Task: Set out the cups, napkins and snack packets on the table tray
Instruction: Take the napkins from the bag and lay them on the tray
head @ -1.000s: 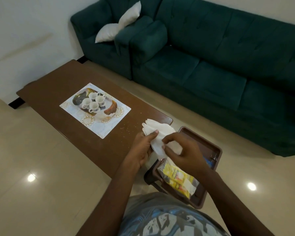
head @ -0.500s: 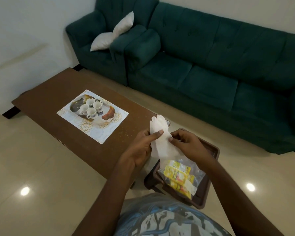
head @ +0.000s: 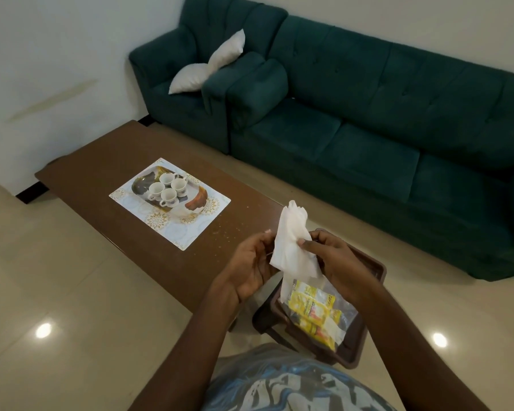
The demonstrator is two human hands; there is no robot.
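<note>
1. Napkins [head: 293, 247]: a white bunch, held upright in the air between your hands. It is over the near right end of the table [head: 101, 173], just above the brown tray [head: 379, 269].
2. Right hand [head: 336, 259]: your thumb and fingers pinch the bunch's right edge.
3. Left hand [head: 250, 262]: your fingers curl at the left edge and appear to grip it. The paper partly hides the contact.
4. Snack packets [head: 312, 310]: yellow, in clear wrap, lying in the brown tray below the napkins, near you.
5. Cups [head: 166, 188]: four white ones grouped on the patterned table tray [head: 198, 203]. The tray sits on a placemat [head: 172, 229] mid-table, far left of your hands and well apart from them.
6. Progress, my reading: the cups look set out. The napkins are in hand but not yet placed. The packets are not yet moved. About a third is done.
7. Farther out: a green sofa [head: 368, 129] along the far wall, with white cushions [head: 208, 66] on the armchair.
</note>
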